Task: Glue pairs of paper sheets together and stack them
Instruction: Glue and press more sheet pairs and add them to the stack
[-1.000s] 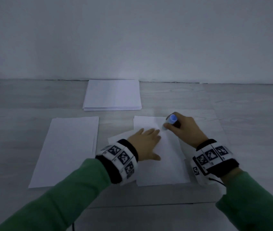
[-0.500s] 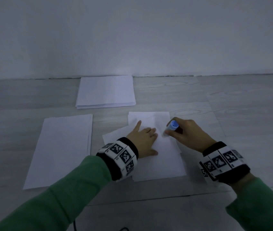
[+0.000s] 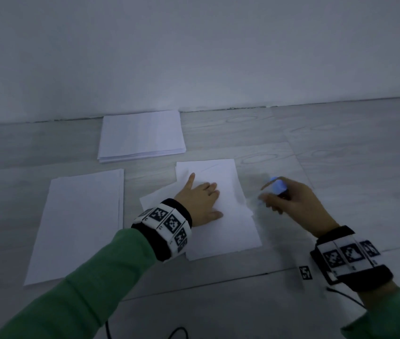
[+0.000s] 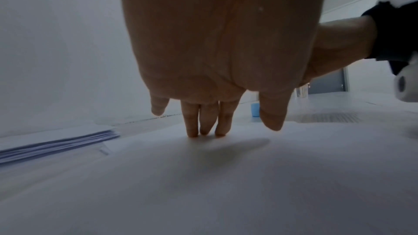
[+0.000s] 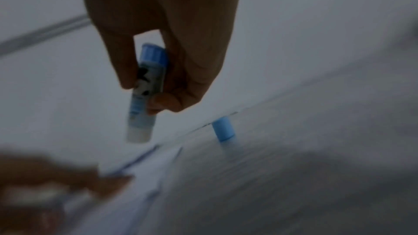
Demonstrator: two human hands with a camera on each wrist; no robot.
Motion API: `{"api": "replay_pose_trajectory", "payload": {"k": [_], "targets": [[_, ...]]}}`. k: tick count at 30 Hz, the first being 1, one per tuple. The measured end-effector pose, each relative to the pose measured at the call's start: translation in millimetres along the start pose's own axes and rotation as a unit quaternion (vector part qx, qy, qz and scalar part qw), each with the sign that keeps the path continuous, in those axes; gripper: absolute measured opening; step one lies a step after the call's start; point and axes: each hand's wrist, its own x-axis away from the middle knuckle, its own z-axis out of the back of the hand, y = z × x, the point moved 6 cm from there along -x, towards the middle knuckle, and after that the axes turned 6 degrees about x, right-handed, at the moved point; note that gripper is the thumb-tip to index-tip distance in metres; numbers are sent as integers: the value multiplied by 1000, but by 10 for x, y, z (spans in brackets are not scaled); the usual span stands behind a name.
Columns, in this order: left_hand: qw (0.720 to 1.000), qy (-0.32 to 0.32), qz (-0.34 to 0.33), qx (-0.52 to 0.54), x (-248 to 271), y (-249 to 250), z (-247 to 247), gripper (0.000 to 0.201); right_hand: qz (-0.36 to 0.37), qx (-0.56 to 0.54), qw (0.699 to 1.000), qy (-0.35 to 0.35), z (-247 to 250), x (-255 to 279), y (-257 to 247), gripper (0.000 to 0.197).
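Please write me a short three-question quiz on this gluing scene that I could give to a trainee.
1. True or false: the right hand holds the glue stick with its cap on.
2. Which does the left hand press flat? A) the far stack of paper B) the top sheet in the middle C) the sheets on the left
3. Fill in: the blue cap stands upright on the ____, apart from the stick.

Key:
1. False: the pale tip is bare and the cap stands apart.
2. B, with straight fingers touching the sheet.
3. Floor.
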Motion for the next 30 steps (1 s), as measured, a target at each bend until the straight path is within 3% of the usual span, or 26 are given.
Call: {"api": "replay_pose_trajectory", "payload": {"k": [2, 4, 9, 16, 22, 24, 25, 27, 29, 30], "targets": [[1000, 1, -2, 16, 14, 0, -7, 68, -37, -173, 982, 65, 147, 65, 95, 11], [1000, 1, -5, 28, 19, -4, -4, 68, -70, -224, 968, 86, 186, 94, 206, 27], [1000, -1, -11, 29, 3, -15, 37, 65, -79, -48, 991, 100, 138, 57, 240, 24], [999, 3, -16, 37, -16, -23, 16, 64, -67, 87, 985, 131, 78, 14, 239, 27], [999, 6, -13, 50, -37, -33, 0, 64, -80, 93, 984, 128, 84, 17, 284, 34], [997, 13, -10, 74, -34, -42, 0, 62, -95, 50, 987, 121, 80, 40, 273, 46], [995, 22, -11, 94, -27, -48, 7, 62, -103, 25, 985, 134, 101, 79, 255, 56], [988, 55, -16, 142, 23, -86, 38, 60, -82, 19, 969, 234, 230, 226, 139, 62], [976, 102, -19, 194, 141, -190, 80, 60, 14, 61, 937, 343, 310, 414, -144, 42], [968, 124, -16, 217, 228, -269, 95, 59, 72, 85, 929, 352, 259, 467, -320, 31]]}}
